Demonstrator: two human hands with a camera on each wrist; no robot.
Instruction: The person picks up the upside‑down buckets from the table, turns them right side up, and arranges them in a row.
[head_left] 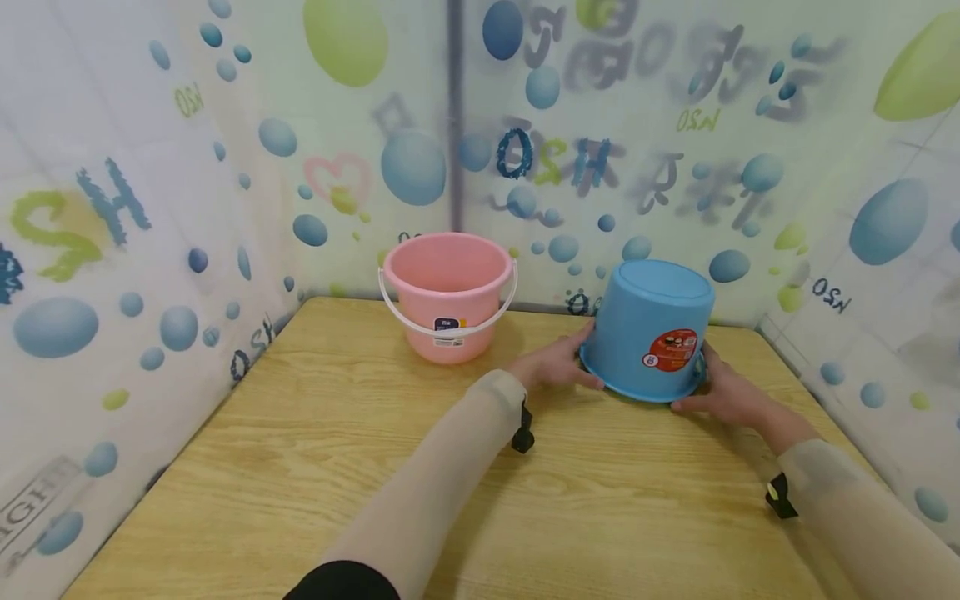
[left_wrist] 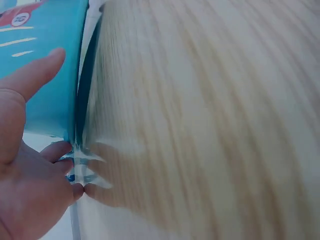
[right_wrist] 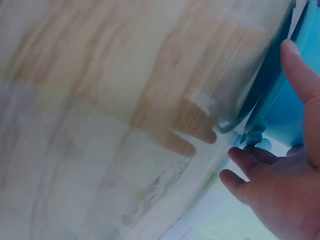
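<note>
A blue bucket [head_left: 648, 325] is upside down at the back right of the table, its base up and a red label facing me. My left hand [head_left: 558, 362] holds its left side near the rim, thumb in front and fingers partly hidden behind. On the opposite side my right hand [head_left: 731, 390] holds the bucket, thumb low on the front. In the left wrist view a dark gap lies between the blue rim [left_wrist: 82, 80] and the wood, so the bucket looks slightly tilted. Spread fingers [right_wrist: 245, 165] reach the rim beside a small blue lug in the right wrist view.
An upright pink bucket [head_left: 450, 312] with a white handle [head_left: 450, 332] stands left of the blue one, near the back edge. Both are on a wooden table [head_left: 315, 450]. Patterned curtains [head_left: 420, 100] with blue and green drops enclose the table's back and sides.
</note>
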